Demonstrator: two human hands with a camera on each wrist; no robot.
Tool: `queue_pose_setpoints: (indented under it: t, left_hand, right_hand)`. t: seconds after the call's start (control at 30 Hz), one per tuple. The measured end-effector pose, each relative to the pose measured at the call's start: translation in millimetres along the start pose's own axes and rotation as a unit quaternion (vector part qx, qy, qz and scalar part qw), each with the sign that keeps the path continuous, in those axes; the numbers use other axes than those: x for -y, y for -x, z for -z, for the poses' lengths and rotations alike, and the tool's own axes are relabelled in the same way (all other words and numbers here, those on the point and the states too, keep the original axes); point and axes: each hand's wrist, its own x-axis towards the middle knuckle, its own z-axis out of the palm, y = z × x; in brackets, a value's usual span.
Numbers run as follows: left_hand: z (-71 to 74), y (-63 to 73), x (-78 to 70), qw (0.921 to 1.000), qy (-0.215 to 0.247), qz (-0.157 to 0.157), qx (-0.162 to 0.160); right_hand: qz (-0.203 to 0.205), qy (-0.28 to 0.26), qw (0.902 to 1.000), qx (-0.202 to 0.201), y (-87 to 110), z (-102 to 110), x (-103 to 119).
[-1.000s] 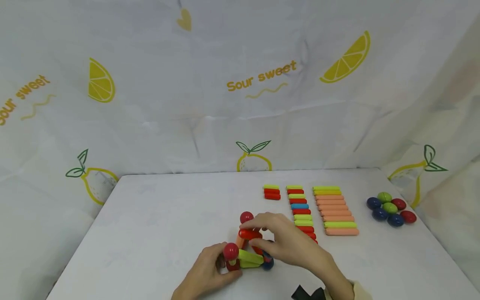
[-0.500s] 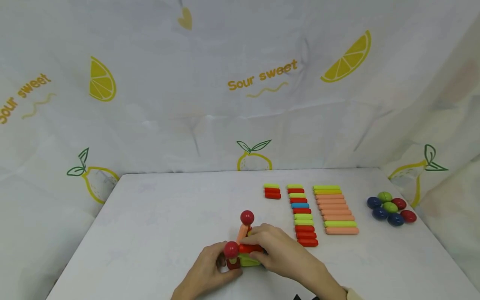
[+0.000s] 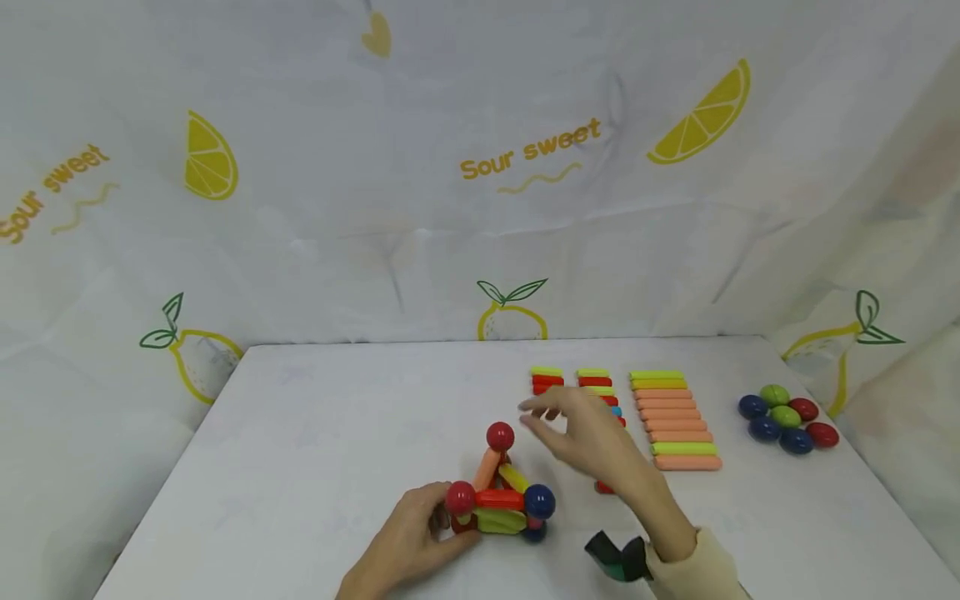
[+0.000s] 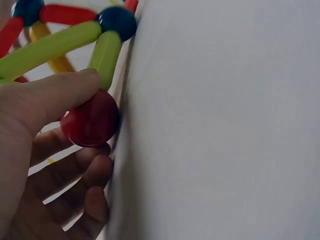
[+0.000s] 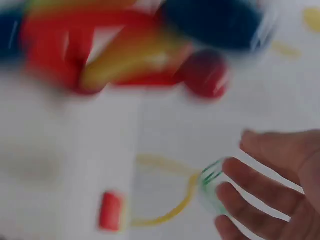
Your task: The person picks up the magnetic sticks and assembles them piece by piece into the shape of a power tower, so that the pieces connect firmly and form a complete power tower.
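Observation:
A small frame of coloured sticks and balls (image 3: 500,499) stands on the near middle of the table. Red balls and a blue ball (image 3: 539,502) form its upper corners, joined by a red, an orange and a yellow stick. My left hand (image 3: 408,533) grips its left corner. The left wrist view shows the thumb and fingers around a red ball (image 4: 91,120), beside a green stick (image 4: 106,57). My right hand (image 3: 588,433) hovers to the right behind the frame, fingers apart and holding nothing. In the right wrist view the frame is blurred.
Rows of short red and green sticks (image 3: 593,382) lie behind and under the right hand, partly hidden. Longer orange, yellow and green sticks (image 3: 675,414) line up right of them. Several blue, green and red balls (image 3: 795,442) cluster at the right edge. A printed cloth (image 3: 337,275) hangs behind.
My right hand lowers a red stick onto the frame between the upper red and blue balls, lets go, and moves up and right. The left hand keeps its grip in place.

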Motion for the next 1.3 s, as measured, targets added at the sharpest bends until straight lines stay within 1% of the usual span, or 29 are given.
queue_pose_setpoints:
  t: [0.03,0.07,0.1,0.17,0.23,0.27,0.33,0.4,0.43,0.47,0.53,0.57,0.63,0.7,0.73,0.77,0.83,0.93,1.0,1.07,1.17,1.23,1.3]
  left_hand:
    - [2.5,0.7,0.5,0.9999,-0.002,0.012,-0.003]
    - [4.9,1.4,1.1,0.9996,-0.007,0.024,-0.012]
    - [7.1,2.2,1.9,0.9989,-0.014,0.037,-0.026]
    - [10.6,3.4,4.0,0.9961,-0.027,0.06,-0.059]
    - [13.9,4.1,4.4,0.9926,-0.037,0.092,-0.07]
    - [15.0,4.6,4.1,0.992,-0.036,0.103,-0.064]
    - [15.3,5.9,1.1,0.9897,-0.034,0.135,-0.031]
    - [11.4,6.2,-4.9,0.9847,-0.038,0.17,-0.002]
    - [7.5,5.8,-7.7,0.9826,-0.045,0.18,0.001]
    - [2.5,5.4,-10.7,0.9809,-0.05,0.188,-0.002]
    - [-8.8,3.2,-15.8,0.9762,-0.067,0.204,-0.029]
    - [-14.2,2.0,-17.6,0.9746,-0.077,0.205,-0.047]
    - [-22.2,0.1,-19.5,0.9727,-0.089,0.202,-0.071]
    - [-25.7,-1.1,-19.9,0.9723,-0.095,0.196,-0.085]
    - [-25.9,-1.6,-19.4,0.973,-0.094,0.193,-0.084]
    - [-24.9,-1.6,-18.7,0.9746,-0.092,0.188,-0.08]
    - [-20.5,-1.0,-16.3,0.9794,-0.076,0.177,-0.059]
    - [-10.9,1.2,-11.6,0.9878,-0.046,0.148,-0.015]
    - [-4.7,2.5,-8.8,0.9913,-0.024,0.128,0.015]
    - [0.2,2.4,-6.6,0.9932,-0.008,0.11,0.037]
    - [4.9,-0.1,-3.9,0.9945,0.015,0.086,0.058]
    - [6.7,-2.1,-2.4,0.9954,0.027,0.067,0.063]
    - [7.2,-3.6,-1.1,0.9961,0.034,0.049,0.064]
  right_hand:
    - [-0.028,0.012,0.9994,-0.017,-6.6,-1,-10]
    - [-0.052,0.02,0.9981,-0.026,-12.8,-4,-21]
    - [-0.074,0.024,0.9967,-0.023,-18.2,-8,-31]
    - [-0.101,0.032,0.9943,0.0,-26.1,-16,-50]
    - [-0.109,0.041,0.9928,0.027,-30.7,-25,-64]
    - [-0.109,0.044,0.9924,0.035,-32.4,-30,-69]
    - [-0.107,0.057,0.9917,0.042,-34.7,-35,-75]
    - [-0.106,0.075,0.9906,0.041,-37.5,-39,-78]
    - [-0.109,0.084,0.9897,0.041,-39.0,-40,-79]
    - [-0.113,0.089,0.9888,0.04,-40.6,-41,-79]
    - [-0.123,0.094,0.9869,0.045,-44.2,-43,-79]
    - [-0.126,0.094,0.9865,0.046,-45.8,-45,-79]
    - [-0.129,0.087,0.9868,0.045,-48.1,-49,-78]
    - [-0.126,0.076,0.9885,0.037,-49.1,-54,-76]
    - [-0.124,0.07,0.9893,0.031,-48.6,-56,-74]
    - [-0.123,0.065,0.9899,0.027,-47.7,-58,-73]
    - [-0.121,0.053,0.991,0.021,-44.4,-61,-70]
    - [-0.124,0.038,0.9914,0.019,-38.8,-61,-64]
    - [-0.112,0.021,0.9934,0.01,-35.7,-57,-56]
    - [-0.087,-0.004,0.9962,-0.004,-32.5,-49,-45]
    - [-0.028,-0.055,0.9979,-0.02,-24.2,-31,-22]
    - [0.02,-0.096,0.9951,-0.01,-15.5,-18,-6]
    - [0.068,-0.136,0.9882,0.024,-5.5,-8,9]
